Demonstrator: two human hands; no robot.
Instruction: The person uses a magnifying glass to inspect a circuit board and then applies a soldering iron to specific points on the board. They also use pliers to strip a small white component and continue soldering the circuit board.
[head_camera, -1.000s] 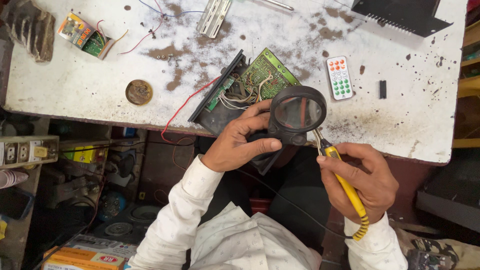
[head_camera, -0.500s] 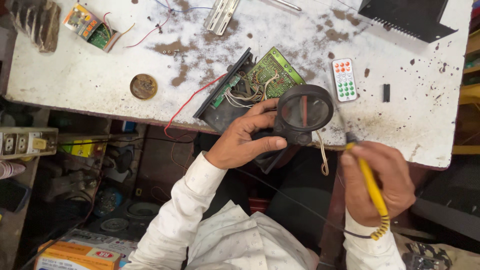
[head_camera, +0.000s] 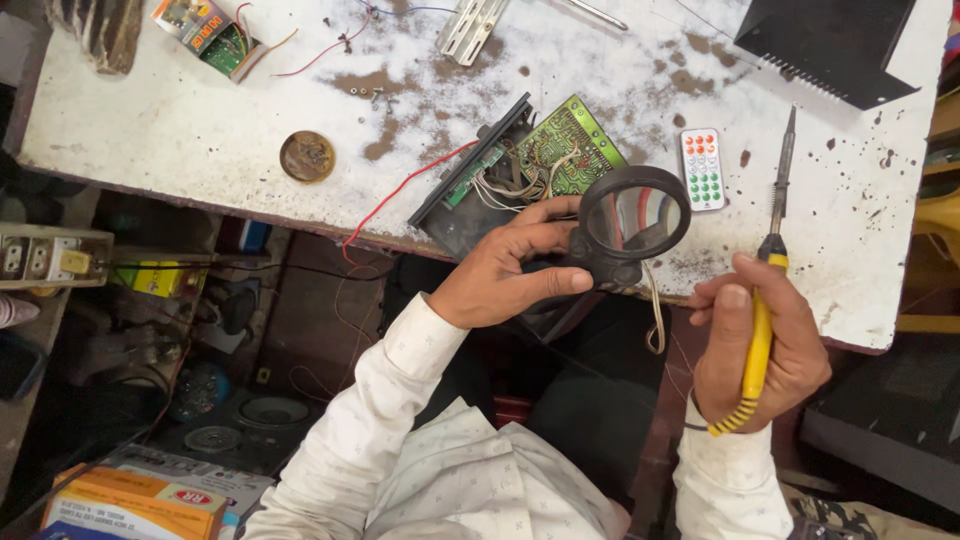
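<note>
1. Where the right hand (head_camera: 765, 335) grasps it, the soldering iron (head_camera: 765, 290) looks light and stiff; its yellow handle is the safe hold.
2. Left hand (head_camera: 510, 270) clasps the black magnifying glass (head_camera: 630, 220), lens fragile.
3. Beyond, the green circuit board (head_camera: 565, 150) lies on the worktable (head_camera: 200, 130).

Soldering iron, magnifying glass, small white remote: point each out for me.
soldering iron (head_camera: 762, 330), head view, on the yellow handle in the right hand.
magnifying glass (head_camera: 634, 214), head view, on the lens inside the black ring.
small white remote (head_camera: 702, 169), head view, on its button face.
</note>
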